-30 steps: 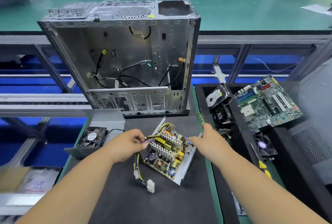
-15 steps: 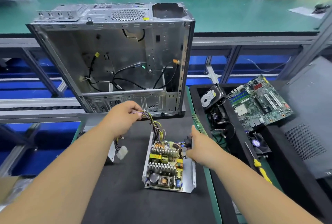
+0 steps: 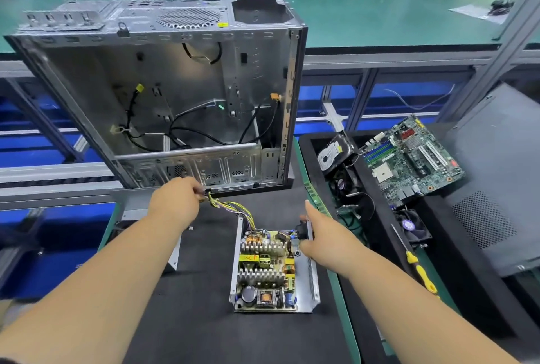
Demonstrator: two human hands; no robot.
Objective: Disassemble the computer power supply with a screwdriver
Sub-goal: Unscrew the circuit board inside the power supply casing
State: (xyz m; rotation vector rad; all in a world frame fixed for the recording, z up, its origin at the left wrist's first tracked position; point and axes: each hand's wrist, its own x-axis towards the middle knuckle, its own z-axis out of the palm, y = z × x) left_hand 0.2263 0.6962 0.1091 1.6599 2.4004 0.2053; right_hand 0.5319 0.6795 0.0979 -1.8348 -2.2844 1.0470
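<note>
Head view. In the lower middle of the frame, on a black mat (image 3: 181, 320) over the surface, the power supply (image 3: 271, 273) lying flat with its lid off: open metal tray, green board, silver cooling fins, copper coil, all showing. Out of its top end, a bunch of yellow and black wires (image 3: 233, 208) running up and left.

Left hand (image 3: 175, 203), just left of the middle, grip closed around the far end of those wires, pulled up a little above the mat. Right hand (image 3: 318, 232), just right of the middle, resting on the top right corner of the power supply; pointer finger straight, other fingers curled around the tray's edge by a black plug part.

Upper left of the frame, a big computer case (image 3: 163, 95), standing open, side off, with loose black cables inside.

Right side of the frame, a black tray (image 3: 380, 247) with parts in it: a hard drive (image 3: 333, 156), a green motherboard (image 3: 415, 159) leaning on the edge, a small fan (image 3: 412, 226). Lower right, the screwdriver (image 3: 418, 264) with a yellow handle, lying alone on the green strip beside the tray, apart from both hands.

Left of the mat, behind the left arm, a grey metal cover (image 3: 137, 203), partly hidden
</note>
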